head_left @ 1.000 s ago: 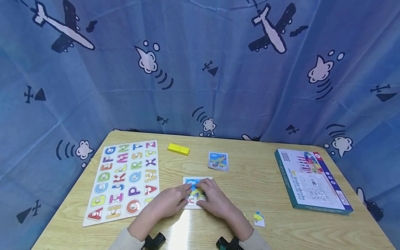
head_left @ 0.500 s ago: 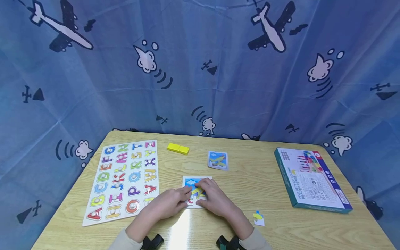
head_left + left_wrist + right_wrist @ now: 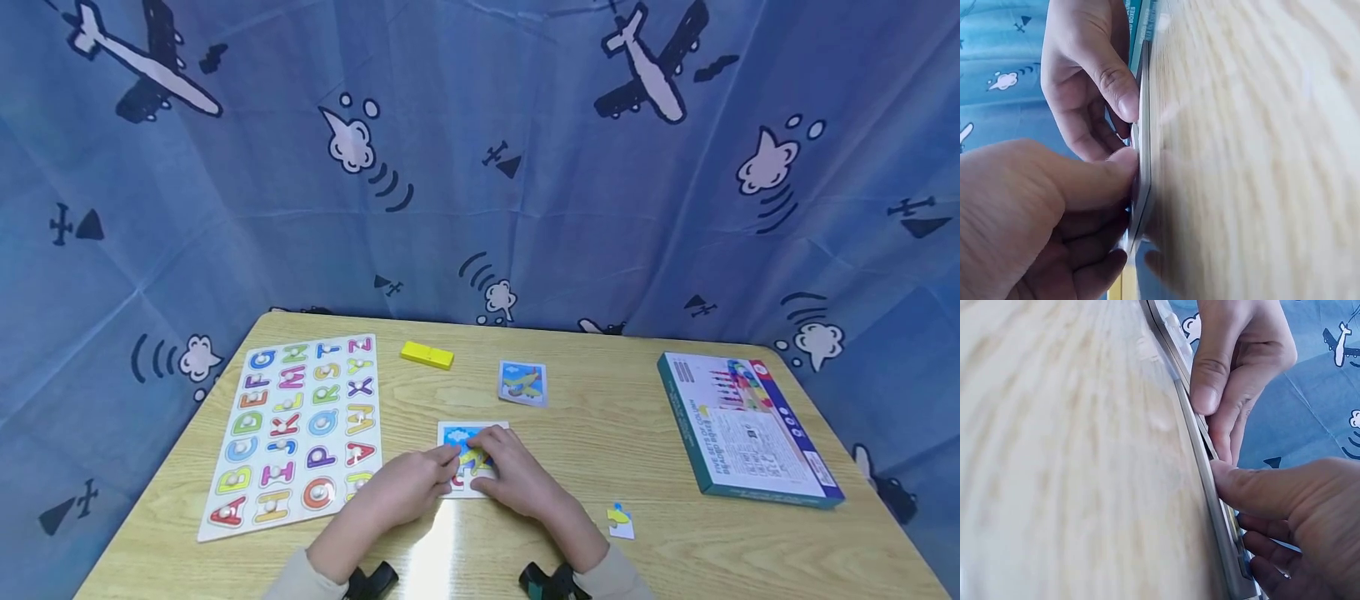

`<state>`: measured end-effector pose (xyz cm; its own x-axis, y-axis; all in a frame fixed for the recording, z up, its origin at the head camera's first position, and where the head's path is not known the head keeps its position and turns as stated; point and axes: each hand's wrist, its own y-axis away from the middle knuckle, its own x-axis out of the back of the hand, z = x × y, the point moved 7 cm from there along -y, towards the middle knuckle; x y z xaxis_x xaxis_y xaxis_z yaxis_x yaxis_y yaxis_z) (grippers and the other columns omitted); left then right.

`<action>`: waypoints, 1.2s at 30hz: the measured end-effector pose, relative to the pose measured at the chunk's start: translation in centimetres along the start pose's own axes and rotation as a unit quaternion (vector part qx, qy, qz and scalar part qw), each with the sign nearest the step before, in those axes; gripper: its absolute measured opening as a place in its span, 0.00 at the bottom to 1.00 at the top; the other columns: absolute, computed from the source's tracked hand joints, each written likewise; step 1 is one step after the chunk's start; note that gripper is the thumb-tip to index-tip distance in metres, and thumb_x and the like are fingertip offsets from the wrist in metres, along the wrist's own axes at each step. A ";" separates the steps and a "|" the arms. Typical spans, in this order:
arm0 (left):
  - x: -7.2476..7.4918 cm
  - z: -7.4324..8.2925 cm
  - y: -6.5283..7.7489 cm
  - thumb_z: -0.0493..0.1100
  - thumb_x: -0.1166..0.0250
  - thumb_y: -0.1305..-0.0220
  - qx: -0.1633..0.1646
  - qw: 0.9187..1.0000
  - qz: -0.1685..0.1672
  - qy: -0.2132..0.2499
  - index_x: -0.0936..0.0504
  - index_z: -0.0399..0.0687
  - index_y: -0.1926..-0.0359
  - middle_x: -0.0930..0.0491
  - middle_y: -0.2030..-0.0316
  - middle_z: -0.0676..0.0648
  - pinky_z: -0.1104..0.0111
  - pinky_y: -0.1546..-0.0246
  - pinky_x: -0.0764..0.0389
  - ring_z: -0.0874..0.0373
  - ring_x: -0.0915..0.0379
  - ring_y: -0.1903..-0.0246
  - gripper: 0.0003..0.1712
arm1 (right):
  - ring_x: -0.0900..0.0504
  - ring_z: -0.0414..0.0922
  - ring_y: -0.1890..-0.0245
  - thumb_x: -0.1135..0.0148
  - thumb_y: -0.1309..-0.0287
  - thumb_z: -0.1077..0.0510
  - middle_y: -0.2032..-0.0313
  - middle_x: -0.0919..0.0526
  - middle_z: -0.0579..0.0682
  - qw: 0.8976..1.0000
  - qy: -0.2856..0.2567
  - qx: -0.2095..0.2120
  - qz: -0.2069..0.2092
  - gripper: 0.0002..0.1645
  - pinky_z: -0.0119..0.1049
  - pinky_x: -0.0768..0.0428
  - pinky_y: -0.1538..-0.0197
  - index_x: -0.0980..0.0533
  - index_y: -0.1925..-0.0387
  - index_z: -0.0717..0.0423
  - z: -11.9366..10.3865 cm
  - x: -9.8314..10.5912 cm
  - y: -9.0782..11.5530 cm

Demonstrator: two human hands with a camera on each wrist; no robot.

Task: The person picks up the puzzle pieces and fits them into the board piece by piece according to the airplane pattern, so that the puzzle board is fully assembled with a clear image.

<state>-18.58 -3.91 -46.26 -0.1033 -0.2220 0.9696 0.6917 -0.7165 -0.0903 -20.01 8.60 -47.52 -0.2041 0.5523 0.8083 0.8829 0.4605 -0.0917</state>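
A small white-bordered jigsaw puzzle (image 3: 456,434) lies mid-table, showing blue sky, a yellow plane and some red at lower left. My left hand (image 3: 408,486) is at its left side, thumb against the near edge and fingertips over the picture. From the right, my right hand (image 3: 519,477) spans the yellow part between thumb and bent fingers. In the left wrist view, both thumbs touch the side of a thin piece (image 3: 1135,134) sitting slightly proud of the board. The hands cover much of the picture. A loose puzzle piece (image 3: 622,525) lies right of my right forearm.
An alphabet board (image 3: 296,437) with knobbed letters lies at left. Behind the puzzle are a yellow block (image 3: 427,355) and a plane picture card (image 3: 522,383). A flat box (image 3: 750,429) sits at right. A blue curtain (image 3: 450,167) hangs behind the table.
Both hands stay nearly still at the puzzle. A bit of yellow beside the right forearm one second ago is out of sight now. The view has shifted very slightly.
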 end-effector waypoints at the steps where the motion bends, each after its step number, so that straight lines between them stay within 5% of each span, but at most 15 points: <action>1: 0.0 0.1 0.0 0.45 0.38 0.36 0.000 1.000 0.004 -0.012 0.19 0.43 0.46 0.25 0.41 0.45 0.64 0.51 0.19 0.51 0.22 0.48 0.19 | 0.29 0.46 0.47 0.30 0.49 0.56 0.49 0.25 0.49 1.000 0.001 0.002 0.001 0.28 0.44 0.26 0.43 0.25 0.45 0.58 0.0 0.0 0.0; 8: 0.0 -0.1 -0.3 0.47 0.37 0.37 0.017 1.000 0.011 0.019 0.15 0.44 0.54 0.23 0.42 0.45 0.63 0.51 0.18 0.51 0.22 0.48 0.15 | 0.29 0.48 0.45 0.30 0.48 0.57 0.50 0.24 0.50 1.000 -0.013 0.008 0.000 0.28 0.53 0.38 0.32 0.25 0.45 0.59 0.0 0.0 0.0; 13: 0.2 -0.4 -0.3 0.46 0.37 0.37 0.010 0.999 0.013 0.031 0.23 0.50 0.77 0.22 0.44 0.44 0.64 0.56 0.17 0.50 0.22 0.48 0.12 | 0.29 0.46 0.46 0.31 0.47 0.55 0.49 0.25 0.49 1.000 -0.009 0.003 -0.006 0.28 0.47 0.28 0.40 0.26 0.45 0.57 0.0 -0.2 0.0; 18: 0.2 -0.2 -0.4 0.46 0.38 0.36 0.001 1.000 0.022 0.018 0.31 0.52 0.81 0.21 0.45 0.43 0.67 0.62 0.17 0.51 0.20 0.51 0.18 | 0.30 0.45 0.47 0.31 0.48 0.55 0.49 0.25 0.48 1.000 -0.002 0.003 -0.002 0.28 0.44 0.26 0.43 0.25 0.45 0.57 0.0 -0.1 0.0; 29: 0.2 -0.2 -0.4 0.48 0.37 0.38 0.025 0.999 0.023 0.014 0.14 0.44 0.67 0.22 0.44 0.43 0.63 0.57 0.16 0.49 0.20 0.51 0.12 | 0.29 0.46 0.47 0.31 0.48 0.55 0.49 0.25 0.49 1.000 -0.008 0.006 -0.004 0.27 0.46 0.26 0.42 0.25 0.46 0.58 -0.1 0.0 0.0; 36: 0.1 -0.4 -0.4 0.47 0.36 0.37 0.022 0.999 0.009 0.040 0.14 0.44 0.54 0.25 0.41 0.41 0.62 0.51 0.19 0.49 0.22 0.48 0.16 | 0.28 0.50 0.42 0.32 0.47 0.58 0.47 0.24 0.51 1.000 -0.015 0.004 -0.011 0.26 0.57 0.43 0.30 0.26 0.45 0.59 0.0 0.2 0.2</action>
<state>-19.16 -3.96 -46.21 -0.1462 -0.2878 0.9465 0.7244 -0.6827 -0.0958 -19.89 8.76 -47.37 -0.2352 0.5624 0.7927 0.8750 0.4775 -0.0792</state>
